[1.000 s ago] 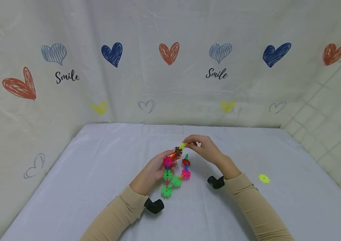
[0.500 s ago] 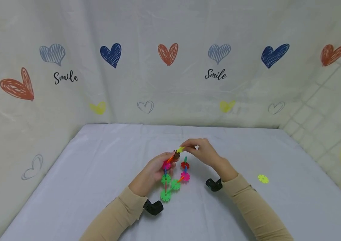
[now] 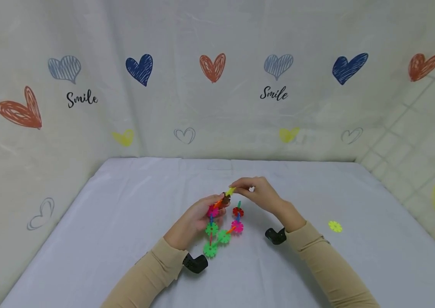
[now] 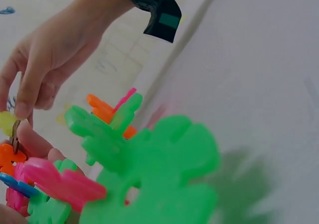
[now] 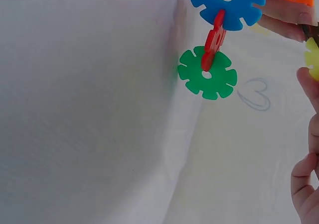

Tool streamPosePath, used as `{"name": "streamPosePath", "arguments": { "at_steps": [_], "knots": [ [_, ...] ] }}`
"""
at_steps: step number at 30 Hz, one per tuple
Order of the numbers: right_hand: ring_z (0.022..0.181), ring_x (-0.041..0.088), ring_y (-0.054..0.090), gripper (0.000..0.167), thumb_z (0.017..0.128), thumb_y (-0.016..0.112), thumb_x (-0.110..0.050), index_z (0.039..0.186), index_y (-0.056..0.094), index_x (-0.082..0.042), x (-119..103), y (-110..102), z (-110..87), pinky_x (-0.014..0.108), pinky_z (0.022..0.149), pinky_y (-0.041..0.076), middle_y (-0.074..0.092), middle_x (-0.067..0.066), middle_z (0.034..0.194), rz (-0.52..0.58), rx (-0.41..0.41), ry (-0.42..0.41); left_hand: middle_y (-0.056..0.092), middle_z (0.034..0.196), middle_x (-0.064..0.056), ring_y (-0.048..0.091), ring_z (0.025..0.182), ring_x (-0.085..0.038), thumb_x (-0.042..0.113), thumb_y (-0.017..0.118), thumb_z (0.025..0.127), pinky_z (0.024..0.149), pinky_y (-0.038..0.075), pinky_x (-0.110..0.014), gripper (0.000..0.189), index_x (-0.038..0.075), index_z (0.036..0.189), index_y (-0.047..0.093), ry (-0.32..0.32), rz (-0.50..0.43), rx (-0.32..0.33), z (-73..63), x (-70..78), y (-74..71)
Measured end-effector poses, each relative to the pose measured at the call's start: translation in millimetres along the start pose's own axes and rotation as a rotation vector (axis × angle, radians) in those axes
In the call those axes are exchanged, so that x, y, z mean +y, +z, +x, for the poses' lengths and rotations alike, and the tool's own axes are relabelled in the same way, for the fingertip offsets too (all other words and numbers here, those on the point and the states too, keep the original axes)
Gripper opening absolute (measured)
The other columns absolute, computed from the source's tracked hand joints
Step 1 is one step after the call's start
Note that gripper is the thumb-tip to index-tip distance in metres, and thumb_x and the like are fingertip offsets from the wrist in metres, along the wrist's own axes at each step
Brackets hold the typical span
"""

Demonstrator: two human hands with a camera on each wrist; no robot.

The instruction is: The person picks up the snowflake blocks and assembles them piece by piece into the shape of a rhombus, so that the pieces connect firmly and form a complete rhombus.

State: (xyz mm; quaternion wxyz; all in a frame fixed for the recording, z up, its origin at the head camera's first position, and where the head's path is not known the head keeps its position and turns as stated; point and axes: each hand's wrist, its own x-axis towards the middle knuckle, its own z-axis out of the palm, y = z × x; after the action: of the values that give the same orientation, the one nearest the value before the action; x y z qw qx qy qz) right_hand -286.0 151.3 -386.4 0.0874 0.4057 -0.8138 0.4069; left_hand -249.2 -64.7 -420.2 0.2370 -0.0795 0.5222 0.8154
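Note:
A chain of interlocked notched plastic discs hangs in a U from my left hand, which grips it near a brown disc and an orange one. My right hand pinches a yellow notched disc between thumb and fingertips, right at the edge of the brown disc. Low in the chain are several bright green discs, large in the left wrist view. The free end carries a pink disc, a red disc and a green disc, with a blue disc between pink and red.
A loose yellow disc lies on the white-covered table, right of my right forearm. Black wrist cameras jut from both sleeves. A white curtain printed with hearts stands behind the table.
Both hands have brought the yellow and brown discs slightly lower and left, and the chain hangs a little lower. In the last half second the hands have hardly moved.

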Motion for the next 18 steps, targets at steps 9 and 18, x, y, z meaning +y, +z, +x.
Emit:
{"name": "streamPosePath", "arguments": {
  "at_steps": [9,18],
  "knots": [
    [0.085,0.037,0.068,0.036,0.099,0.066,-0.004,0.136,0.066,-0.006,-7,-15,-15.5,0.04,0.085,0.057,0.073,0.008,0.121,0.131,-0.001,0.149,0.072,0.101,-0.004,0.064,0.077,-0.014,0.024,0.061,0.104,0.07,0.053,-0.029,0.039,0.0,0.135,0.059,0.003,-0.002,0.035,1.9,1.2,-2.1],
    [0.094,0.017,0.071,0.032,0.1,0.067,-0.008,0.133,0.067,-0.006,-11,-44,-32.8,0.03,0.087,0.057,0.073,0.008,0.12,0.125,0.011,0.21,0.071,0.104,-0.005,0.065,0.077,-0.012,0.021,0.057,0.106,0.068,0.051,-0.027,0.04,-0.005,0.136,0.06,0.011,0.043,0.003,3.7,5.3,-6.7]
  ]
}}
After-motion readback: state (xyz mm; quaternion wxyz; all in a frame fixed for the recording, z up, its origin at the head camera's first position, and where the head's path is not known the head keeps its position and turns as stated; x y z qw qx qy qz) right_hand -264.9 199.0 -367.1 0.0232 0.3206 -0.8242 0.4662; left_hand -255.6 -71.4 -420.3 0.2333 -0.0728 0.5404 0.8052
